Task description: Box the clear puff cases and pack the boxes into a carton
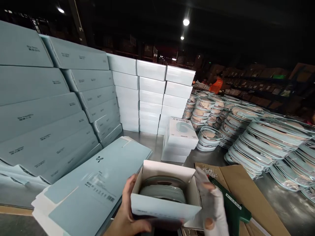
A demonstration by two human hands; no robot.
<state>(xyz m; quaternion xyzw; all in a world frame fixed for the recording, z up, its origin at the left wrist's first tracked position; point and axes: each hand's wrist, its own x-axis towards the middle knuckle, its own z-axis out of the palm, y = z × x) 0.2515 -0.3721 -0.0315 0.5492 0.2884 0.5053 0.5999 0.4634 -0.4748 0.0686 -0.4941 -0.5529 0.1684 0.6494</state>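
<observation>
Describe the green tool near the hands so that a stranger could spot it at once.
Start at the steel table, walled in by stacks of pale blue boxes and glass lidded bowls. At its near edge two hands, left hand and right hand, hold an open box. Just right of it, on brown cardboard, lies the green tool, the only dark green thing there.
</observation>
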